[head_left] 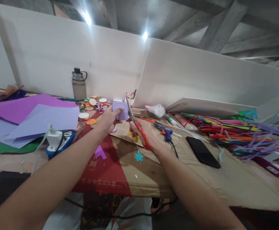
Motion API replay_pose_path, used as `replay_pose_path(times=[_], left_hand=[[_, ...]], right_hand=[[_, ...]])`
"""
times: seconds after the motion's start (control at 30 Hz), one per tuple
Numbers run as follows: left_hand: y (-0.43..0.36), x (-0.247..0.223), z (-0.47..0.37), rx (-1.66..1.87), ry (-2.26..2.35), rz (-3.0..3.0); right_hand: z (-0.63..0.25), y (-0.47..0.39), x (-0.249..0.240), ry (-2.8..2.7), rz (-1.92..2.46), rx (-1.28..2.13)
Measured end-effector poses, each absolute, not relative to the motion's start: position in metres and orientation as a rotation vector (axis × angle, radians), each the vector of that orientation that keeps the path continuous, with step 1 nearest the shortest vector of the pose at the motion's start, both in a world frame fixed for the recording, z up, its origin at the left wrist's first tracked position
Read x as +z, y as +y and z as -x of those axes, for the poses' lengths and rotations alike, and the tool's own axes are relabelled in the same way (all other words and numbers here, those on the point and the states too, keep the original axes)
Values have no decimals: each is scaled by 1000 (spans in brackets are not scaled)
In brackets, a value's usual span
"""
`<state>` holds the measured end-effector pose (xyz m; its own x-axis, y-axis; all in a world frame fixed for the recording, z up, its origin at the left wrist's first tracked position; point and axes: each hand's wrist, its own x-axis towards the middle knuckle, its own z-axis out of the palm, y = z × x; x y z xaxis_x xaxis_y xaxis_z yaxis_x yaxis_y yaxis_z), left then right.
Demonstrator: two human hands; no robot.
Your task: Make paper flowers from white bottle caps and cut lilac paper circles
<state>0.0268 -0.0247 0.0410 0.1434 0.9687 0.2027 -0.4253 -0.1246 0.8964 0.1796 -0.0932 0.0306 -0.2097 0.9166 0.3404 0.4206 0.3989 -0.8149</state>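
Observation:
My left hand [109, 120] pinches a small piece of light purple paper [120, 110], held up above the table with the thumb across its front. In my right hand [143, 129] are scissors with red-orange handles [146, 140], their blades pointing up along the paper's right edge. Whether the blades touch the paper, I cannot tell. Below the hands lie a teal flower-shaped cutout [139, 156] and a bright purple paper scrap [100, 152] on the cardboard.
Large purple sheets [46, 123] lie at the left by a blue power strip [60, 143]. A water bottle [79, 86] stands behind. To the right are a blue glue gun [168, 134], a black phone [203, 151] and many coloured pipe cleaners [240, 137].

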Motion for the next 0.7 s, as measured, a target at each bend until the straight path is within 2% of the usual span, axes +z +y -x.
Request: replay_pose_path(times=[0.7], left_hand=[[-22, 33, -29, 1378, 712, -1108]], right_hand=[[-179, -89, 19, -1754, 1084, 790]])
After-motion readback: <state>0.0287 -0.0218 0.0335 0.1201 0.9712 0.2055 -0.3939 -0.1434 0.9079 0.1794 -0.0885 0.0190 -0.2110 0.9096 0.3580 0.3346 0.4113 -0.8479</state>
